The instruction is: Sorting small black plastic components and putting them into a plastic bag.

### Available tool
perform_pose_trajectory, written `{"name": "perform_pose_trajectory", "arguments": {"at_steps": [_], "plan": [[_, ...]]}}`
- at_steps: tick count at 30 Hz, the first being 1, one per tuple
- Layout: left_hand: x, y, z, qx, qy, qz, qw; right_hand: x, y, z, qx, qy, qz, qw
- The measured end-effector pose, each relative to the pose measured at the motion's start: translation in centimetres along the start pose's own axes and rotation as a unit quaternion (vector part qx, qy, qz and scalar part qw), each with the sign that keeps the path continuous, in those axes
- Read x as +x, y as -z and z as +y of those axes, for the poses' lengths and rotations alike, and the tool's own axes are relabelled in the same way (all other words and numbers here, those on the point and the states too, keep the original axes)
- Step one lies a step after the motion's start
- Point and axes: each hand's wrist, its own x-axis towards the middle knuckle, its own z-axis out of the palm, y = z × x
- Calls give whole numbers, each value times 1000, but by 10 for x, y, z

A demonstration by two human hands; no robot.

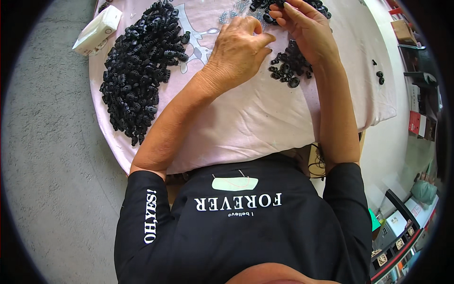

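My left hand (239, 47) hovers beside a small heap of silvery coil springs (231, 15), back of the hand upward. Its thumb and nearest finger are apart with nothing visible between them; the other fingers curl over and are partly hidden. At the top edge my right hand (309, 35) is closed, pinching a small black plastic cord-lock piece (280, 3) that the frame partly cuts off. Loose black cord-lock parts (289, 64) lie below and between the hands, and more (269, 18) lie behind the right fingers. A large pile of black cord locks (137, 71) covers the table's left side.
A pale pink patterned cloth (246, 123) drapes the round table. A white tissue packet (98, 31) rests on the far-left edge. A few stray black pieces (380, 77) lie to the right. Boxes (418, 124) stand beyond the table on the right.
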Motion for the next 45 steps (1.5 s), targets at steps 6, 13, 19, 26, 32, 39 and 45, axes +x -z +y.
{"name": "perform_pose_trajectory", "arguments": {"at_steps": [6,13,19,26,32,39,45], "plan": [[-3,0,-8,6,-3,-15,1000,4,0,-6,31,18,27,999],[-1,-4,-12,22,11,52,998,4,0,-1,30,15,40,999],[9,-14,0,26,-32,55,998,6,6,-1,43,44,36,997],[7,-16,-33,65,-40,33,997,8,10,-2,48,45,62,996],[5,-10,-31,80,-9,43,996,9,14,-3,42,36,81,995],[8,-16,-32,92,-55,15,994,9,12,-5,34,47,100,993],[16,-9,-40,58,13,35,998,5,10,-5,45,37,92,994]]}}
